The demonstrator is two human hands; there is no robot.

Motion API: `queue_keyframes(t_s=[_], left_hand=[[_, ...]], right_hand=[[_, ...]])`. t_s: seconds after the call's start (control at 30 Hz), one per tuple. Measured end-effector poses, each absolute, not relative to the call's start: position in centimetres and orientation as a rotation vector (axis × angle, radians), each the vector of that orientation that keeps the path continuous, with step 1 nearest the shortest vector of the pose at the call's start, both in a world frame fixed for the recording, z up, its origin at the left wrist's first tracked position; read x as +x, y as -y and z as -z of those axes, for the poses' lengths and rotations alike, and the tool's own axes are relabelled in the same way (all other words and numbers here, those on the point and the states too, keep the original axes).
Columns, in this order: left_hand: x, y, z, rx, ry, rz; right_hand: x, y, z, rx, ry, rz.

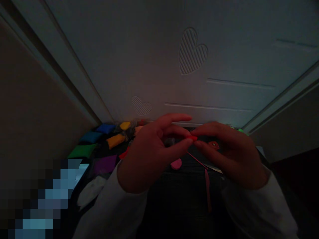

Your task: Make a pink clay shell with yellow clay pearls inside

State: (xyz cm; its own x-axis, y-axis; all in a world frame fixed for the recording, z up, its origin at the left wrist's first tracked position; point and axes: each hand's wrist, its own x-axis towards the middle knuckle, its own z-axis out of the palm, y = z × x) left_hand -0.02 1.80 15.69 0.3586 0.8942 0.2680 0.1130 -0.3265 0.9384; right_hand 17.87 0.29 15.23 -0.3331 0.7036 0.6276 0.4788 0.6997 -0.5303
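Between the fingertips of both hands is a small red piece of modelling clay [192,137]. My left hand [152,149] pinches it with thumb and a finger, while the index finger stretches out above. From the other side, my right hand [224,149] closes thumb and fingertips on the same piece. Below them on the dark surface lies a pink round lump [176,163]. A thin pink stick [196,159] and a pink flat modelling tool [207,191] lie nearby. Partly behind my right hand are a metal blade [213,168] and an orange-red piece [213,145].
Soft coloured packs lie at the left: blue [106,128], teal [91,136], green [83,151], orange [116,141] and purple [105,164]. A white pack [91,192] sits near my left sleeve. Behind stands a pale panel [149,59] with heart reliefs. The scene is dim.
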Motion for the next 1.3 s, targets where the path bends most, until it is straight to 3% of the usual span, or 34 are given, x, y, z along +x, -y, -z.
queue_keyframes(t_s=[1.3], left_hand=[[0.16, -2.35, -15.43, 1.342, -0.742, -1.012]], right_hand=[[17.6, -0.26, -14.95, -0.909, 2.074, -0.156]])
